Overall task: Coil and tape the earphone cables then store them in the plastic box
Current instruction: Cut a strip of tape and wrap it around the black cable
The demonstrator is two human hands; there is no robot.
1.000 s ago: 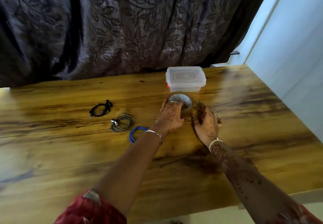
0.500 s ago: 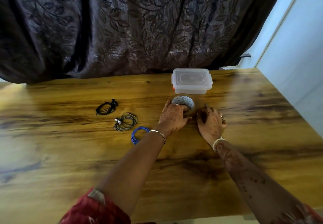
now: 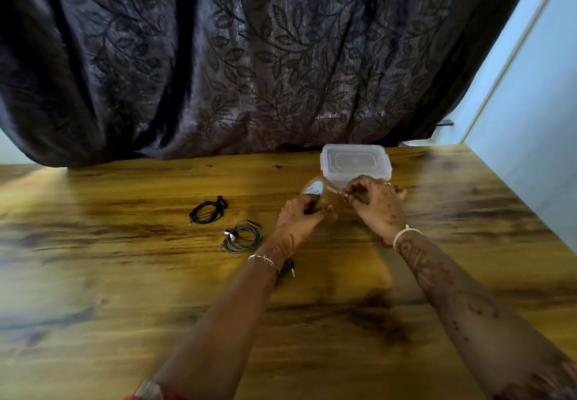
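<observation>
our left hand grips the tape roll from below, fingers and thumb curled round its brown body, the roll tipped so its white core label faces up. our right hand is just beside it, fingers curled, thumb and forefinger pinched together at the roll's rim. a thin pale strip seems to run from the roll to that pinch, so we judge it has the loose end, though it is too small to tell how much is lifted. the roll looks raised clear of the table, between the two hands.

the step in hand, as we read it, is drawing off a short piece of tape for a coil. to do it well we hold the roll by its sides, not over the outer wrap, so it can turn. we pull the end straight away to the right, level with the rim, so the strip doesn't split or fold onto itself. we take only enough to go once round a coil.

just beyond our right hand sits the plastic box, lid on. left of our left hand, well apart, lie a grey earphone coil and, farther left, a black earphone coil, both wound; whether either is taped we cannot tell. a jack plug shows beside our left wrist, its cable hidden. behind the box hangs a dark leaf-patterned curtain.
</observation>
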